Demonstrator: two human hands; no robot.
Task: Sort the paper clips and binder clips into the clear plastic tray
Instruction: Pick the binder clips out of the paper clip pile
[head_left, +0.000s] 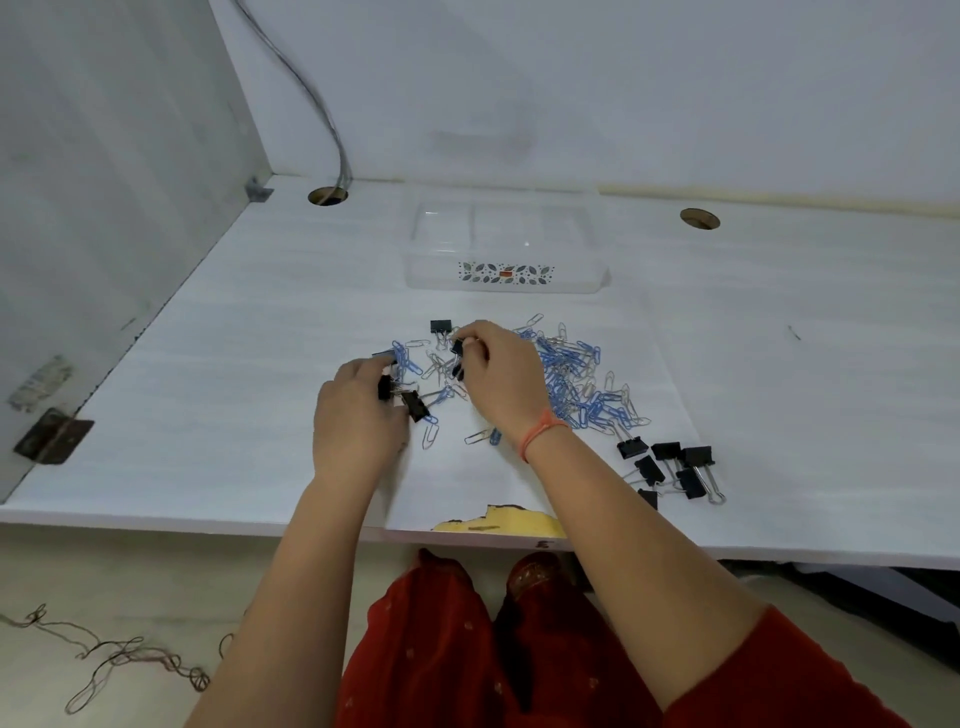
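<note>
Picking from worktop (218, 395): left grip (358, 415) clamped on black binder clip (385, 387), right grip (498, 379) pinching second binder clip (457, 346). Paper clips (571, 364) spread right of right grip. Clear tray (431, 273) beyond both grips, apparently empty; sorting hardly begun.

Clear glossy plastic tray (431, 275); paper clips (566, 364) blue-coated or bare metal; binder clips (666, 450) matt black; table (234, 364) smooth laminate.

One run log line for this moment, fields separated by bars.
left hand: grips binder clip | right hand: pinches second binder clip | clear plastic tray: beyond paper clips
</note>
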